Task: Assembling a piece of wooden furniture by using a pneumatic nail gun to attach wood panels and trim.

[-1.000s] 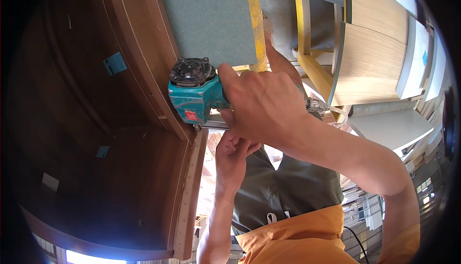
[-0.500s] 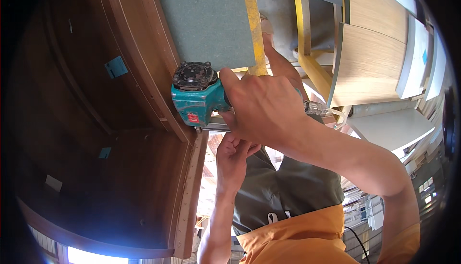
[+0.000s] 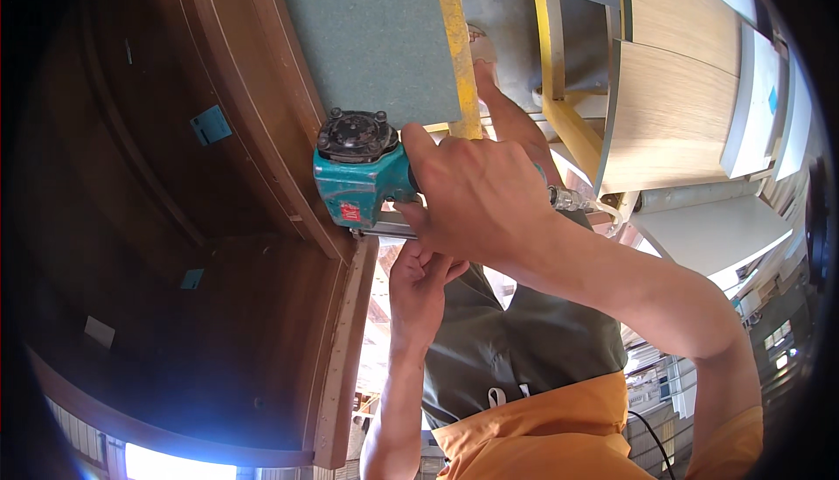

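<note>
My right hand (image 3: 476, 187) is wrapped round the handle of a teal air nail gun (image 3: 354, 187) with a black round cap. An air fitting joins a pale hose behind the handle. The gun's head is beside the corner of a dark brown wooden cabinet frame (image 3: 336, 244). Just beneath the gun's metal magazine, my left hand (image 3: 418, 292) has its fingers curled and pinched together. Whatever they hold, if anything, is hidden by the fingers and my right hand.
The brown cabinet's hollow inside (image 3: 175, 305), with small stickers, fills the left side. A grey-green board (image 3: 376, 34) lies beyond the gun, next to a yellow frame bar (image 3: 453, 17). Wood-grain panels (image 3: 673, 113) and white panels are stacked at the right.
My left hand has shifted slightly to the left. The nail gun and my right hand have barely moved, with the gun still at the frame's corner.
</note>
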The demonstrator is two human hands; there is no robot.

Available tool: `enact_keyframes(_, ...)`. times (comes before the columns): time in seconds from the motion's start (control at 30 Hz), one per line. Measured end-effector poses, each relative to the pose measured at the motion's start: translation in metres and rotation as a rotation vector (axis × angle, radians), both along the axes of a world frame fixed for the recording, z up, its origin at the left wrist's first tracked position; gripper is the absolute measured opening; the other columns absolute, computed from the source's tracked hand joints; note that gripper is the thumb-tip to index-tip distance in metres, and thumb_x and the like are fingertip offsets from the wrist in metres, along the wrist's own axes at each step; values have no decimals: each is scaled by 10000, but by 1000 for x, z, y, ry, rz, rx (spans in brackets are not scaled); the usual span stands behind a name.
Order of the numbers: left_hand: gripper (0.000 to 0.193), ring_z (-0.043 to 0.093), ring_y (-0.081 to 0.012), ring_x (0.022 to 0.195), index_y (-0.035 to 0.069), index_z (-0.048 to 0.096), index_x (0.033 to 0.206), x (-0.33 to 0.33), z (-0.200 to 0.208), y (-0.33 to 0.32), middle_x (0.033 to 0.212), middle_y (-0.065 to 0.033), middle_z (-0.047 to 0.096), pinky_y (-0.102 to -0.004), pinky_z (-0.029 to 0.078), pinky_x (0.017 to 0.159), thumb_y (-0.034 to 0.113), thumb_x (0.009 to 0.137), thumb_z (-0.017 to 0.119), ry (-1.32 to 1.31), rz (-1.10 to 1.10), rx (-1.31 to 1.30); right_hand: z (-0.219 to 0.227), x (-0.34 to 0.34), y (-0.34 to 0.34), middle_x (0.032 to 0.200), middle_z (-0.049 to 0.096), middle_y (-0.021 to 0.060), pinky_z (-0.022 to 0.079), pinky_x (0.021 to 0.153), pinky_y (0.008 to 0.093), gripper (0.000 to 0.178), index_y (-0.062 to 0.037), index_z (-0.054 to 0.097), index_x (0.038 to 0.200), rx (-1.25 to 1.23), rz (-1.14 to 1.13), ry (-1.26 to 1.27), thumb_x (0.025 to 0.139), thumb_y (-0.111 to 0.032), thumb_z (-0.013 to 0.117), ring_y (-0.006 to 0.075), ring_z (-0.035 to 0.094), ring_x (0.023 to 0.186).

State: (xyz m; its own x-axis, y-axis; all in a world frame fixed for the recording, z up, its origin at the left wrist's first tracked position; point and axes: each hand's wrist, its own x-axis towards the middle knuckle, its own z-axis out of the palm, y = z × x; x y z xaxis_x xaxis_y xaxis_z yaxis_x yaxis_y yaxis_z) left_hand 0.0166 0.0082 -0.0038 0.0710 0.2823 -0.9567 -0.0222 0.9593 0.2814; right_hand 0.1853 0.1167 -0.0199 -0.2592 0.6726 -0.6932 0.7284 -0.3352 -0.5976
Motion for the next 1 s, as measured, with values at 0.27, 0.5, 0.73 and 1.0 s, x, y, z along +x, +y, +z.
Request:
enact_keyframes(0.27, 194, 725, -191, 1098, -16, 623, 1242, 3, 2, 2, 1195, -105, 737, -358, 606, 987, 104, 1090, 602, 14, 9, -50, 0, 0, 0, 751, 706, 222, 576, 622, 503, 452, -1, 527, 1055, 31, 6, -2, 840, -266, 822, 418, 742, 721)
enact_keyframes(0.5, 209, 724, -203, 1117, -23, 620, 1253, 4, 3, 3, 1211, -114, 735, -363, 601, 998, 109, 1093, 601, 9, -4, -64, -1, 1, 0, 751, 704, 224, 576, 627, 509, 437, -4, 526, 1041, 2, -3, -5, 843, -263, 817, 418, 743, 726)
enact_keyframes(0.73, 212, 722, -199, 1122, -16, 621, 1260, 0, 3, 0, 1214, -109, 734, -364, 598, 1004, 114, 1094, 601, -15, 13, -62, 2, -2, -3, 708, 717, 184, 571, 554, 448, 259, -3, 571, 956, 127, -1, -37, 827, -158, 733, 351, 744, 635)
enact_keyframes(1.0, 216, 720, -190, 1114, -14, 623, 1270, 0, 1, 1, 1204, -102, 735, -362, 598, 1006, 107, 1092, 603, -13, 9, -65, 0, -1, -2, 723, 711, 194, 574, 583, 472, 351, -5, 554, 1007, 82, 14, -33, 821, -207, 771, 374, 743, 668)
